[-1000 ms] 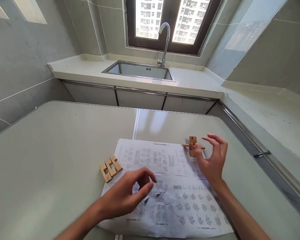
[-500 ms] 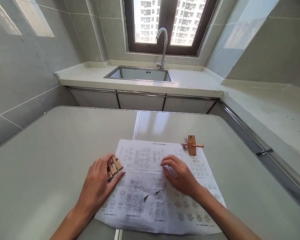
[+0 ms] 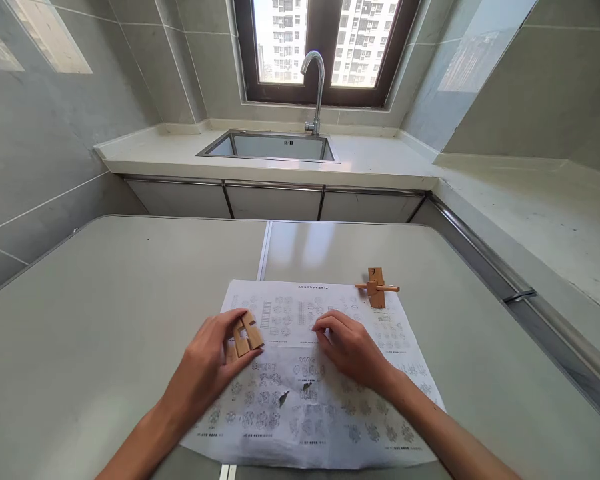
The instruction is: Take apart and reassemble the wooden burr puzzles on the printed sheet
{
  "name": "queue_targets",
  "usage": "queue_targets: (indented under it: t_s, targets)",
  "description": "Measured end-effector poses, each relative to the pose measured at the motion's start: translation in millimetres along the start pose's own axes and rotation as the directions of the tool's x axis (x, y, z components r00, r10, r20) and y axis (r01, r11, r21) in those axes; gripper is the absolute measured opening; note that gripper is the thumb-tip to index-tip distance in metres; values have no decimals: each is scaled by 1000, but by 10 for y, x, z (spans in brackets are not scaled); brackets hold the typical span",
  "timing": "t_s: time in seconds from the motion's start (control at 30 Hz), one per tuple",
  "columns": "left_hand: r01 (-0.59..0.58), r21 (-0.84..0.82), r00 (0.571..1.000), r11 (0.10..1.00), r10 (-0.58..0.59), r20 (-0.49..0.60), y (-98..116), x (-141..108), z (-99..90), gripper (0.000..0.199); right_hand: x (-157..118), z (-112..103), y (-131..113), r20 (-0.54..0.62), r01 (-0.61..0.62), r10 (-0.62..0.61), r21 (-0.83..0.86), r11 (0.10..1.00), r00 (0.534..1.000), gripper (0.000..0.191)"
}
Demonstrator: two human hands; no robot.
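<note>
Left hand (image 3: 199,357) grips slotted wooden pieces (image 3: 249,333), center-left, now shifted further over printed sheet (image 3: 260,452), so firmly in handling; right hand (image 3: 353,347) loosely curled, seemingly empty, crossed wooden pieces (image 3: 376,297) upper right of it

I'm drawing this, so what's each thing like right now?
Wooden pieces, lined up side by side
Left hand, closed around them
Right hand, fingers curled
Wooden cross, joined together
Paper, opened out, torn in places
Tap, no water running
Window, looks shut
</note>
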State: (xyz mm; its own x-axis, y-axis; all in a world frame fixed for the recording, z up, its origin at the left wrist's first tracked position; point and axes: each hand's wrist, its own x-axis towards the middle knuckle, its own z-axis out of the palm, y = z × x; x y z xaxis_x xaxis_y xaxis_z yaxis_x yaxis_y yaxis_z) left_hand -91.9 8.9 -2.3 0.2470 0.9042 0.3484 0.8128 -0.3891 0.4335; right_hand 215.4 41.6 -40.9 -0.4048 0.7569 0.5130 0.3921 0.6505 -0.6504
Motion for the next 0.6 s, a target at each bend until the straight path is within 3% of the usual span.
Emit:
queue_targets:
  t_s: [0.2, 0.37, 0.6]
  targets:
    - [-183, -205, 965, 962, 216, 151, 385, 301, 351, 63, 22, -39, -8, -17, -82, 83, 25, 996, 996, 15]
    - [-260, -238, 936, 936, 305, 177, 439, 404, 594, 79, 26, -65, 19, -9, -115, 116, 28, 993, 993, 14]
    - [-222, -192, 950, 956, 256, 180, 362, 385, 508, 91, -3, -45, 19, 49, -80, 81, -23, 997, 996, 14]
